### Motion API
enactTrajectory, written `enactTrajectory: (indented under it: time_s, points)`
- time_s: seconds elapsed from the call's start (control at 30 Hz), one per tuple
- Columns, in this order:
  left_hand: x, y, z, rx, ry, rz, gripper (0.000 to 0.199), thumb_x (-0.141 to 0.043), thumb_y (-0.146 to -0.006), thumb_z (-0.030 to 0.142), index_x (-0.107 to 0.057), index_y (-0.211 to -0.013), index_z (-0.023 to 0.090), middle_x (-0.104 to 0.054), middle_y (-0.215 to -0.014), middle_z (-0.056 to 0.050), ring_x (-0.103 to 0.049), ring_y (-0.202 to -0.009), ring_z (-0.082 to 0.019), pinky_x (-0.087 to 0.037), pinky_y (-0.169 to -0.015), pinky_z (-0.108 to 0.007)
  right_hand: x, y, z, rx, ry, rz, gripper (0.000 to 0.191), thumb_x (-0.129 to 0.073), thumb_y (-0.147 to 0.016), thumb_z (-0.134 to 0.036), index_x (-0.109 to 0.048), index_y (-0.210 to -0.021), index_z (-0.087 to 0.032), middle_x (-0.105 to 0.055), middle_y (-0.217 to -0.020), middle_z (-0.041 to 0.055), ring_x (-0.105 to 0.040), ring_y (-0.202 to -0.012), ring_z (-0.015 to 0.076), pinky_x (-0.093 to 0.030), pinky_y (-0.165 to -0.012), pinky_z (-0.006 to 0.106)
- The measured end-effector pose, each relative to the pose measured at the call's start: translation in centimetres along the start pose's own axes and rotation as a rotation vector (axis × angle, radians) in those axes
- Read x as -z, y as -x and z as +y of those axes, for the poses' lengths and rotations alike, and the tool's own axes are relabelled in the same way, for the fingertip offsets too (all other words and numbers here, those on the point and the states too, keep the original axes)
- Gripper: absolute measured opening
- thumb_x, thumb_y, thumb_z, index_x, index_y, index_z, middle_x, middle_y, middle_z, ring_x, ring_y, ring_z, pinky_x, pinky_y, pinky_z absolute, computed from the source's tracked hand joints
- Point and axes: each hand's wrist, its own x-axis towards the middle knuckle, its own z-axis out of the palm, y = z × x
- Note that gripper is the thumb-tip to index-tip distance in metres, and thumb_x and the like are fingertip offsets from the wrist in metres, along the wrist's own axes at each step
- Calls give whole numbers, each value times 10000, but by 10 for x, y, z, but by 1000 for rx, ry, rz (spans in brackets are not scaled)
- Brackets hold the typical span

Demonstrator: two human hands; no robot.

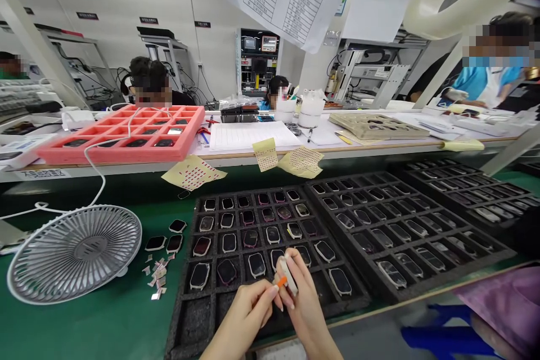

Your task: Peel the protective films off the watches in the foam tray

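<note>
Above the front of a black foam tray (185,323), my two hands meet. Fingers of my right hand (302,287) are wrapped round a pale smartwatch case (289,277), held on edge. My left hand (252,305) pinches a small orange stick (282,280), whose end is against or very near the side of the case; contact cannot be made out. Most of the stick is hidden by the fingers. Several smartwatches (199,275) with dark screens lie in the tray's compartments, and my hands cover part of the front rows.
Left of the tray are loose watches (156,243), small paper-like pieces (158,277) and a grey fan (84,256). More watch trays (379,261) stand to the right. A shelf behind bears a pink foam tray (113,153). A person's purple sleeve (502,304) is at right.
</note>
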Motion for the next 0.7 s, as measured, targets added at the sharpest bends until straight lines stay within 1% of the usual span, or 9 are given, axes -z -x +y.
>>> enactTrajectory:
  time_s: [0.1, 0.23, 0.3, 0.37, 0.47, 0.57, 0.63, 0.7]
  points:
    - [2, 0, -2, 0, -20, -3, 512, -379, -902, 576, -588, -706, 151, -325, -429, 86, -253, -394, -71, -220, -442, -216, 2, 1, 0, 13, 37, -17, 339, -655, -780, -509, -443, -833, -249, -450, -546, -113, -219, -335, 16, -211, -343, 157]
    - [7, 2, -4, 12, -75, -8, 518, -391, -902, 564, -619, -706, 143, -352, -399, 79, -278, -380, -70, -246, -457, -214, 2, 4, -4, 66, 157, -90, 321, -634, -810, -496, -440, -820, -241, -392, -509, -119, -269, -358, 27, -198, -361, 152]
    - [7, 2, -3, 14, -58, -19, 530, -401, -892, 580, -629, -703, 141, -372, -391, 73, -290, -374, -70, -258, -460, -213, 1, 5, -4, 24, 123, -137, 322, -635, -810, -495, -440, -811, -238, -382, -511, -121, -225, -357, 20, -171, -354, 153]
    - [6, 2, -3, 2, -7, -25, 550, -407, -877, 609, -626, -680, 144, -383, -388, 69, -297, -368, -68, -281, -469, -212, -1, 6, -3, -55, 25, -156, 333, -637, -803, -501, -434, -792, -238, -381, -522, -120, -157, -361, 17, -138, -339, 156]
    - [1, 1, -6, -2, 69, -19, 591, -402, -850, 663, -614, -650, 150, -377, -381, 68, -272, -349, -61, -260, -438, -211, -3, 5, 1, -102, -84, -112, 349, -687, -760, -489, -440, -798, -245, -379, -530, -123, -116, -367, 19, -104, -324, 153]
    - [-2, -1, -12, 27, 113, -2, 609, -408, -822, 703, -613, -672, 149, -368, -380, 72, -236, -325, -55, -192, -387, -209, -4, 3, 3, -111, -118, -103, 369, -730, -722, -461, -436, -790, -248, -372, -514, -128, -110, -356, 17, -82, -316, 156]
    - [-4, -1, -15, 40, 135, 2, 607, -420, -810, 711, -607, -685, 148, -368, -379, 76, -232, -312, -50, -179, -374, -206, -4, 1, 4, -127, -127, -95, 392, -751, -695, -457, -429, -773, -246, -376, -506, -129, -108, -353, 15, -75, -319, 162]
    - [-6, -1, -17, 40, 155, 8, 602, -428, -804, 715, -596, -685, 149, -361, -373, 80, -231, -305, -47, -175, -368, -203, -4, 1, 5, -147, -141, -47, 421, -774, -658, -457, -426, -762, -246, -382, -505, -127, -120, -355, 12, -79, -331, 165]
